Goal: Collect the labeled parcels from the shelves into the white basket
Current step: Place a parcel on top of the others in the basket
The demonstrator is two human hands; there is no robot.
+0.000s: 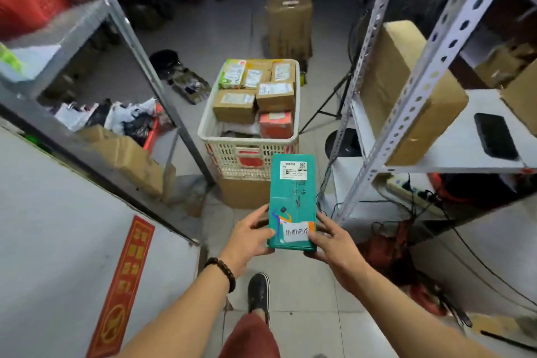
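I hold a long teal parcel [292, 197] flat in front of me, with a white shipping label at its far end and a white sticker at its near end. My left hand [252, 234] grips its near left corner and my right hand [334, 241] grips its near right corner. Just beyond the parcel stands the white basket [250, 151] on a cardboard box [244, 193]. The basket holds several labeled cardboard parcels [235, 104], a green one [231, 73] and a red one [276, 124].
A grey metal shelf [136, 46] runs along the left, with bags and boxes beneath. On the right a white perforated rack [406, 90] carries a large brown box [406, 87] and a black phone [495, 139]. Cables lie under it. A taped tall parcel [289, 27] stands behind the basket.
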